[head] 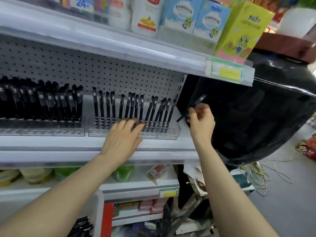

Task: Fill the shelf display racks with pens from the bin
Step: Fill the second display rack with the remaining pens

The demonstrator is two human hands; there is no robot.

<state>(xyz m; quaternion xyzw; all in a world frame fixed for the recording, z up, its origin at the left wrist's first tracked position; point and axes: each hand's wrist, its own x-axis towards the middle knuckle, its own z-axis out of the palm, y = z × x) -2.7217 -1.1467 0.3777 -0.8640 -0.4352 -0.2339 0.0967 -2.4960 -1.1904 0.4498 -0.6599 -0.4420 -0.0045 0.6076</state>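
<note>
Two clear display racks stand on the middle shelf. The left rack (42, 129) is packed with black pens. The right rack (168, 132) holds several black pens (130, 106) standing upright with gaps between them. My left hand (123, 135) rests with straight fingers on the front of the right rack. My right hand (201, 120) pinches one black pen (196, 103), tilted, just right of the rack's end. At the bottom left, the white bin (100, 212) holds loose black pens (82, 226).
A white pegboard (102, 69) backs the shelf. Boxed goods (201, 17) fill the shelf above, packets the shelves below. A large black glossy object (256, 117) stands right of the shelf end. Cords (259, 178) lie on the floor at right.
</note>
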